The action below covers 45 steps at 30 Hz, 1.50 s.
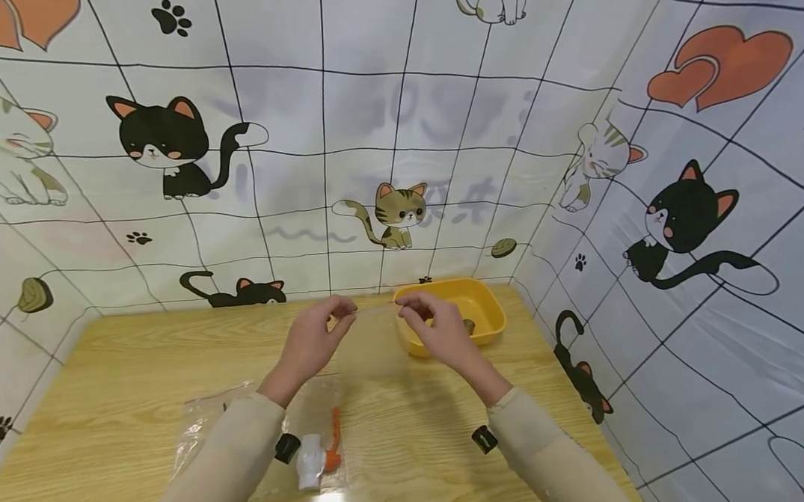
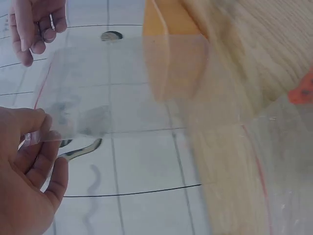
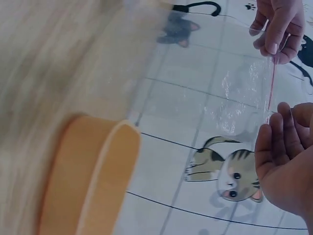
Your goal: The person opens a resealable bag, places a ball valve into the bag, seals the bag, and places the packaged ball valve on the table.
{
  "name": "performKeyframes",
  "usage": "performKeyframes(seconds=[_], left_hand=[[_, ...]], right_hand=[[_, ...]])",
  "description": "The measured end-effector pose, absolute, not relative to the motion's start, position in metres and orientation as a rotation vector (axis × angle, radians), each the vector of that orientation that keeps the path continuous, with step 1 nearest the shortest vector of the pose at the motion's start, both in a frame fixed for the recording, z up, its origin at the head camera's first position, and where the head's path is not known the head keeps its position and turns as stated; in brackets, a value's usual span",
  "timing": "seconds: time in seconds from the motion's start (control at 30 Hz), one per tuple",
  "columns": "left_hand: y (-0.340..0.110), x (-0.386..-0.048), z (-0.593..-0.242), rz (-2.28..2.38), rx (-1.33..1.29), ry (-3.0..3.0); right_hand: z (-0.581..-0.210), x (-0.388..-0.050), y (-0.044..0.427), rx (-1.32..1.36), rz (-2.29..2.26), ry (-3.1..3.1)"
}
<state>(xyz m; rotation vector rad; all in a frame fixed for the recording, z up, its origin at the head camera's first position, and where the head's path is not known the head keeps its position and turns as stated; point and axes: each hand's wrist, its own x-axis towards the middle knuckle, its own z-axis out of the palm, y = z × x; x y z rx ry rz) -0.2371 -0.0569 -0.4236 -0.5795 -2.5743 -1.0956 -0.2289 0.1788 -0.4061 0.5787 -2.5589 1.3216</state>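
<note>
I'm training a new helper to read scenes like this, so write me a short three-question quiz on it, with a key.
1. Short answer: what does the left hand pinch?
2. True or false: in the head view, the yellow tray stands to the left of both hands.
3. Multiple choice: what colour is the thin strip along the edge of the held item? a) blue b) red c) green

Key:
1. A clear bag.
2. False: the yellow tray is on the right, partly hidden by the right hand.
3. b
</note>
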Motion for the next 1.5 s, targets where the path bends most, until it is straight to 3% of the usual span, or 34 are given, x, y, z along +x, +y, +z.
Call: performKeyframes(seconds=[0.27,0.57,1.2,1.5], left_hand=[[-0.06,-0.231,-0.409,-0.893,-0.783,-2.453],[-0.059,-0.223,-0.418,-1.02,-0.91,-2.39],[-0.059,-0.219,-0.428,-1.153,-0.894,-2.4],[-0.061,-0.213,-0.428,-1.128,-0.634,-2.464]], right_hand=[[-0.381,-0.229,0.173,0.6,1.132,-2.549],[-0.394,-0.227,0.164,0.818,1.154,-2.731],[-0.405,-0.221,0.16,0.932,1.115,-2.854],[-0.405,-0.219,0.154,0.871,1.11,-2.842]])
